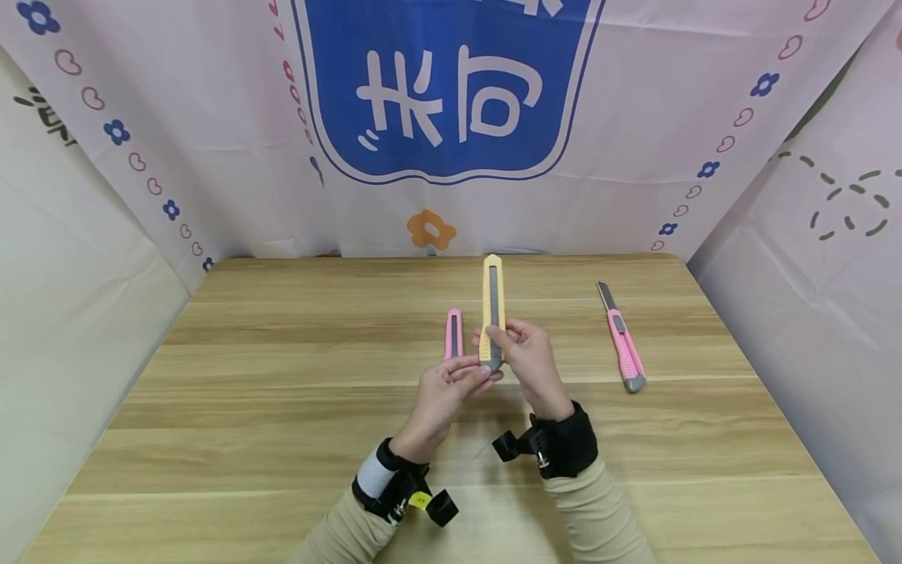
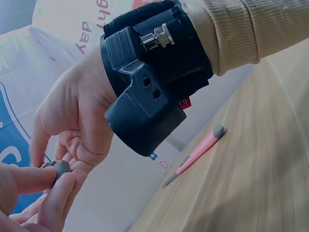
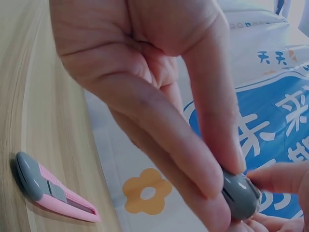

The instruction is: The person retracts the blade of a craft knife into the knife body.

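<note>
— Nearest first?

— Beige sleeves (image 1: 599, 517) and black wristbands (image 1: 566, 442), reaching in from near left and near right, converging over the middle of the table (image 1: 232, 439).

— And the left hand (image 1: 437, 395)?

— Angled toward the far right, with thumb and fingertips clamped on the grey end cap (image 3: 237, 195) of a yellow utility knife (image 1: 493, 305). Pinching that cap from both sides, judging by the right wrist view.

— The right hand (image 1: 532, 360)?

— Leaning toward the far left, gripping too, with the thumb laid on the front of the yellow body and the fingers behind. Cannot tell exactly how the hidden fingertips lie.

— Now the yellow knife?

— Raised above the table, at the centre, between both hands. Long and slim, with a dark grey strip down the middle, a tapered yellow tip toward the far side and a rounded cap at the near end.

— And farther off?

— Well to the right, lying on the wood, a pink knife (image 1: 623, 345) with a bare blade pointing far. Just past the left hand, partly hidden, a second pink knife (image 1: 454, 333). Beyond the far edge, a white cloth backdrop (image 1: 634, 141) with an orange flower (image 1: 419, 227) and a blue panel (image 1: 493, 159).
</note>
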Tool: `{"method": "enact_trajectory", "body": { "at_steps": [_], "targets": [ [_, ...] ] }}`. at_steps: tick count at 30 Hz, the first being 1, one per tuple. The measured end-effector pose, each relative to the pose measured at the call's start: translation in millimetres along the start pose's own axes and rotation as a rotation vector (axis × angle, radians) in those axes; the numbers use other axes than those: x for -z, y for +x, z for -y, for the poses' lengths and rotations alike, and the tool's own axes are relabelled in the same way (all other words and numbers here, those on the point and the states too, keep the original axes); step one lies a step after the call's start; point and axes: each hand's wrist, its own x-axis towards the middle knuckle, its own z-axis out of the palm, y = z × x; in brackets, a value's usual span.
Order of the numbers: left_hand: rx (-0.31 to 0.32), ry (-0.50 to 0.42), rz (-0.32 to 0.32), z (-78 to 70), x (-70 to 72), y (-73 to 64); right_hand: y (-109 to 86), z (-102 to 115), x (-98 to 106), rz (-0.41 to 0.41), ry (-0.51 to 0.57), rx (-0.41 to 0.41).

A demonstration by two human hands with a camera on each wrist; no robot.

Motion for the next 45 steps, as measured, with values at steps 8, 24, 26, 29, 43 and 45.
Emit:
{"method": "enact_trajectory", "body": {
  "at_steps": [8,24,26,29,43,45],
  "targets": [
    [-0.016,-0.006,-0.030,1.8,-0.3,-0.3,-3.0,-1,-6,-0.127,-0.188,0.109],
    [-0.097,0.101,-0.052,9.2,-3.7,-1.1,-14.3,4,-9,-0.352,-0.611,0.352],
    [-0.101,0.117,-0.046,10.0,-3.4,-0.9,-14.8,5,-8,-0.352,-0.623,0.329],
    [-0.107,0.147,-0.037,10.8,-3.2,-0.6,-14.1,5,-4,-0.342,-0.615,0.277],
    [-0.063,0.147,0.081,7.0,1.1,0.3,-2.5,2,20,-0.324,-0.475,0.131],
    [-0.062,0.124,0.083,6.2,1.9,0.6,0.4,0,25,-0.337,-0.490,0.111]
  ]
}}
